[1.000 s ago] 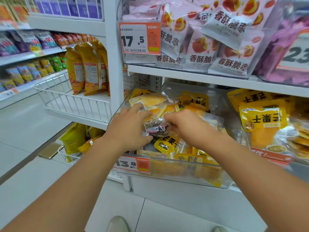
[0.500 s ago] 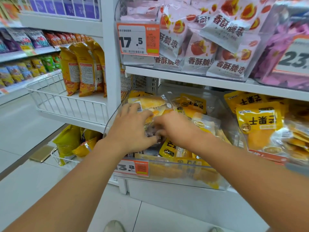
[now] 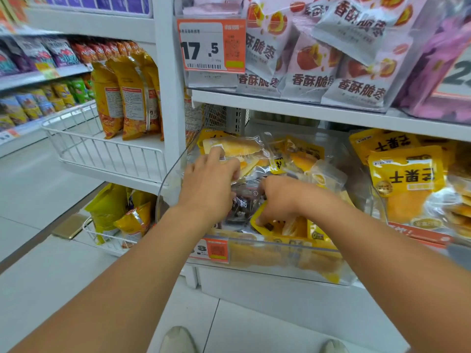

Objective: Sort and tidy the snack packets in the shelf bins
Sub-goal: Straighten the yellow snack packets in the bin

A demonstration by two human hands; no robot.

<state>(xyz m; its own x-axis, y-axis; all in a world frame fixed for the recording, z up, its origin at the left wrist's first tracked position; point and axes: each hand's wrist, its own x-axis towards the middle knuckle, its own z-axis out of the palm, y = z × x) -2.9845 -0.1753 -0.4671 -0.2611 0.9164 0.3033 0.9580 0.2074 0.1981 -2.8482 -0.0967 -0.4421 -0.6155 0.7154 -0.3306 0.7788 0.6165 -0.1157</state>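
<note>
Now both hands are moving closer: the left hand (image 3: 210, 186) and right hand (image 3: 279, 200) are gripping the dark packet (image 3: 242, 203) between them, so sorting is continuing.

Both hands reach into the clear bin (image 3: 163, 200) of packets (image 3: 303, 159); a price tag (image 3: 211, 45) hangs above, a wire basket (image 3: 107, 151) stands left.

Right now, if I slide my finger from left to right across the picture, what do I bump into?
White wire basket → tall yellow snack bags → left hand → dark snack packet → right hand → yellow dried mango packets in the next bin.
</note>
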